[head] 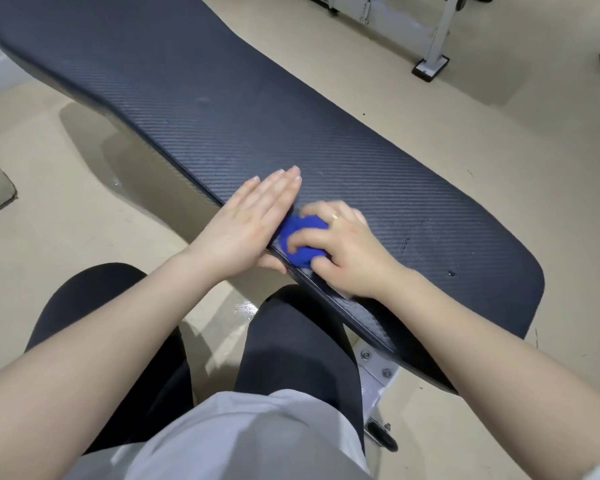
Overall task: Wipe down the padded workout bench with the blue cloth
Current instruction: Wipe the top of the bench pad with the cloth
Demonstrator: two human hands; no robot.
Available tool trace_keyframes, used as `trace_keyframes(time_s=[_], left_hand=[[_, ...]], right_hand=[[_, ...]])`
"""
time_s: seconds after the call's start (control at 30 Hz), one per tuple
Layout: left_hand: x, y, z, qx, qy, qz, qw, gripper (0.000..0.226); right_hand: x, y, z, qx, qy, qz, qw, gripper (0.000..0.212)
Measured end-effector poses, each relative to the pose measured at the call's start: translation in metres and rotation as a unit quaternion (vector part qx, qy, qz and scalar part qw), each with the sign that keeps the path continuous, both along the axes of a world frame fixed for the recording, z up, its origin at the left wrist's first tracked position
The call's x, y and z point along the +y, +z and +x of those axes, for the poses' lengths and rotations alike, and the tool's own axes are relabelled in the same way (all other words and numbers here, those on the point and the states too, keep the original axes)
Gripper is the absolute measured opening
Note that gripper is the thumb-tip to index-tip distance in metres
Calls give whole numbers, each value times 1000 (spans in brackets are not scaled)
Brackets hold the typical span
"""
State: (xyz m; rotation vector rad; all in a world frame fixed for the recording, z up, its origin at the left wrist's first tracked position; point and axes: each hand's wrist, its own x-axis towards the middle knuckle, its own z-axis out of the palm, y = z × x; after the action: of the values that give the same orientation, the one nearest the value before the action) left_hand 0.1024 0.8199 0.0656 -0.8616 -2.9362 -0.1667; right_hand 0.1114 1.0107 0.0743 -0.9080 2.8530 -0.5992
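While both hands work at its near edge, the dark padded workout bench with woven-texture vinyl (pixel 291 109) runs from far left to near right.

The right hand (pixel 347 251) grasps the bunched bright blue cloth (pixel 300 237) against the pad, fingers curled around it. The left hand (pixel 246 223) lies flat just left, fingers released and straight, seemingly touching the cloth. A few droplets (pixel 451 273) sit near the bench's right end.

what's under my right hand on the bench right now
The blue cloth, bunched up and pressed onto the padded bench near its front edge by your right hand. The pad beneath the cloth is covered.
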Motion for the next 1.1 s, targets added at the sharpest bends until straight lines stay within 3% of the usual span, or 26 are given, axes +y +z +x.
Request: trace_keyframes(time_s=[0.1,0.2,0.27,0.33,0.53,0.6,0.77,0.97,1.03,1.1], left_hand=[[4,10,-9,-24,-81,-2,996,130],[18,26,-21,-127,-134,34,982,120],[23,26,-29,-107,-164,17,980,106],[24,22,-36,-63,-197,-7,978,98],[31,32,-53,-61,-273,-79,957,93],[31,35,-55,-75,-272,-100,954,95],[34,33,-57,-112,-255,-120,953,104],[34,40,-55,-125,-247,-108,955,101],[36,40,-53,-129,-235,-99,958,106],[37,40,-50,-132,-219,-99,962,109]], right_hand=[[39,2,18,-18,-14,-2,1000,34],[48,-1,-15,8,-128,2,992,40],[45,-1,-42,30,-238,21,971,37],[39,-1,-52,29,-288,41,956,35],[33,6,4,3,-208,51,977,43],[44,8,-10,-21,-217,68,974,43],[35,8,-62,-19,-404,74,911,42],[18,11,-57,-31,-255,73,964,48],[48,10,-72,-22,-319,93,943,47],[73,13,-85,-43,-449,78,889,45]])
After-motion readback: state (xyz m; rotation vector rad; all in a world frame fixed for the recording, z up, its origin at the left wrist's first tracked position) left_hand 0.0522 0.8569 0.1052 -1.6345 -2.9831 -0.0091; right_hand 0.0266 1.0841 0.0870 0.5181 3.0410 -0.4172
